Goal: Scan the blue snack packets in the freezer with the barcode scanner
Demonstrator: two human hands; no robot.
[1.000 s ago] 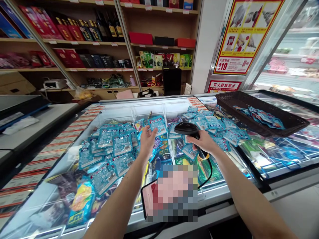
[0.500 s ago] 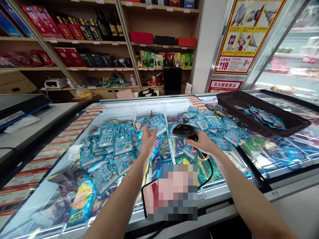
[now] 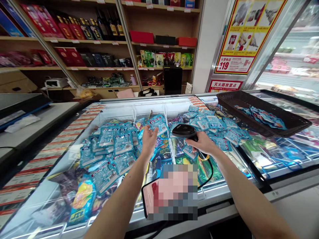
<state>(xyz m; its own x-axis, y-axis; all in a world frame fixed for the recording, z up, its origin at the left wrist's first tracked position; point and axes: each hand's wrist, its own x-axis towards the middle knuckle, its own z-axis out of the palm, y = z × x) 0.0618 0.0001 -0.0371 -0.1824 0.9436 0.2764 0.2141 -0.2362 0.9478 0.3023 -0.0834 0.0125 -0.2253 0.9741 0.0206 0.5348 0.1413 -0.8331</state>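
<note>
Well left of the left hand, a flat pale-grey tabletop [image 3: 32,124] with a smooth matte surface. Beneath both hands, a long white-rimmed chest freezer [image 3: 147,100] with slanted clear glass panels, split into compartments by a thin white wire divider [image 3: 168,147]. In the left compartment, under and beside the left hand [image 3: 149,141], a heap of flat, glossy pale-blue foil sachets [image 3: 123,143], rectangular and crinkled, barcodes showing on several, overlapping in loose layers. Toward the lower left, a larger yellow-and-blue foil snack bag [image 3: 83,199]. Left hand open, palm up, fingers spread, fingertips over the sachets, contact unclear. Just right of the divider, a black handheld barcode scanner [image 3: 184,131], rounded head uppermost, gripped by the closed right hand [image 3: 204,143] wrapped around its handle. From the scanner, a thin black cable [image 3: 208,176] curving downward. Below and between the hands, a phone [image 3: 149,196] with a red-pink screen, mostly hidden under pixelation. Right of the right hand, more blue sachets [image 3: 214,122] scattered across the next compartment. Farther right, a dark woven plastic basket [image 3: 296,127], rectangular, with a shallow pile of blue sachets [image 3: 260,117] inside.
</note>
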